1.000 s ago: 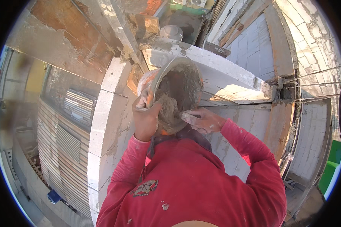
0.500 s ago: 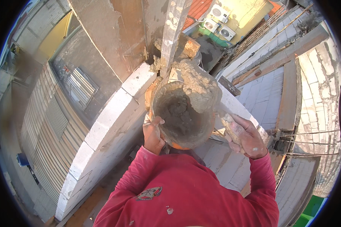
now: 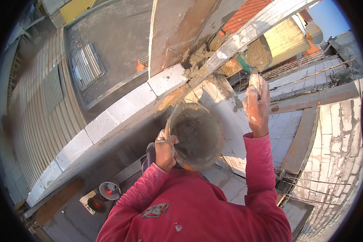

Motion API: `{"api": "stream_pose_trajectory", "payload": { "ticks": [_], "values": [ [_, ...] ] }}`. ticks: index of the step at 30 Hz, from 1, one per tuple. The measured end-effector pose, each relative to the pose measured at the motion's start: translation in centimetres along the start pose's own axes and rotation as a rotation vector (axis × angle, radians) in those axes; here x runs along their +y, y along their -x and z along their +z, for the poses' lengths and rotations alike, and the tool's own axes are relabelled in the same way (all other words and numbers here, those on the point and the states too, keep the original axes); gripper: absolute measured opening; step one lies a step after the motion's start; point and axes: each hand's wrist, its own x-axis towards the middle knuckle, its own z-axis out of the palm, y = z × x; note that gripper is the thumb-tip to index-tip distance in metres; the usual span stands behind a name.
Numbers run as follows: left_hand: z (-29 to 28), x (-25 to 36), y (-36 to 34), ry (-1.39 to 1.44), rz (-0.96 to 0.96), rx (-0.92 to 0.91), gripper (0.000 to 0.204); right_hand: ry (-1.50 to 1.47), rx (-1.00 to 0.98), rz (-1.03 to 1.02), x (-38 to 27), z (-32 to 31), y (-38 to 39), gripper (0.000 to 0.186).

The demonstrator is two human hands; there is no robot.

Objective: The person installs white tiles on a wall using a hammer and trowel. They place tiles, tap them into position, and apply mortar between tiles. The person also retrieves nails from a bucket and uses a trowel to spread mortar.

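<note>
My left hand [image 3: 165, 150] grips the rim of a round bucket [image 3: 213, 139] in front of my chest. The bucket is smeared grey inside, with wet mortar [image 3: 188, 131] low in it and bits of orange on its outside. Farther forward and to the right, my right hand [image 3: 257, 105] is closed round the handle of a trowel [image 3: 259, 56]. Grey mortar covers the trowel's blade, which is beside a pale, mortar-spotted wooden beam [image 3: 240, 40]. More mortar [image 3: 198, 60] clings where the beam meets a tall board [image 3: 177, 36] and the block wall.
A white block wall [image 3: 121, 107] curves along my left. Below it lie a corrugated roof [image 3: 32, 109] and a grey flat roof [image 3: 113, 32]. At lower left stand a small white bucket [image 3: 109, 190] and a dark round container [image 3: 97, 204]. Thin rods [image 3: 318, 181] stick out at right.
My right hand has lifted the trowel from the bucket, forward and right to the beam. Less mortar shows on the blade. My left hand still holds the bucket; the view has turned.
</note>
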Motion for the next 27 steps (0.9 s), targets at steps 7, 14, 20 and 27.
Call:
{"api": "stream_pose_trajectory", "payload": {
  "ticks": [7, 14, 20, 27],
  "values": [
    [-0.9, 0.6, -0.9, -0.054, 0.050, 0.035, 0.018, 0.639, -0.230, -0.122, 1.0, -9.0, 1.9, 0.048],
    [-1.2, 1.3, -0.4, -0.075, 0.006, 0.019, 0.016, 0.802, -0.364, 0.150, 3.5, -4.2, 0.1, 0.049],
    [-4.1, 0.8, 0.3, -0.106, -0.046, 0.014, 0.016, 0.710, -0.474, 0.250, 0.8, 0.5, -2.2, 0.046],
    [-5.6, 0.3, 1.6, -0.128, -0.136, -0.016, 0.024, 0.851, -0.407, 0.069, -0.4, -0.8, -1.4, 0.042]
  ]
}}
